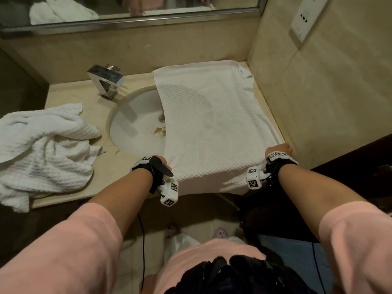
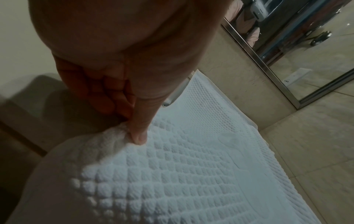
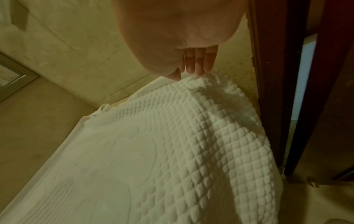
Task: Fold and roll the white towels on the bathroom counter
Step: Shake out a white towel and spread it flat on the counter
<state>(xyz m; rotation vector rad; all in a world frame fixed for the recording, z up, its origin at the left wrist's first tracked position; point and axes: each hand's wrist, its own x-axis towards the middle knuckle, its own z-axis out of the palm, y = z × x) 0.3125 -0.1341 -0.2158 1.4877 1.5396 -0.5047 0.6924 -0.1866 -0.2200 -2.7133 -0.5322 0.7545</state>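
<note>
Waffle-weave towel (image 1: 207,124) lies flat on the table (image 1: 70,94), partly over the sink (image 1: 135,122). I pinch its near corners with left hand (image 1: 164,162) and right hand (image 1: 280,149); soft, limp, light.

waffle towel (image 1: 203,115) spread flat, crumpled towel (image 1: 42,149) left

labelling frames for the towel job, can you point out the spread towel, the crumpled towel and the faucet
spread towel (image 1: 212,115), head view, middle of its waffle surface
crumpled towel (image 1: 42,149), head view, centre of the heap
faucet (image 1: 106,78), head view, top of the chrome spout
</note>
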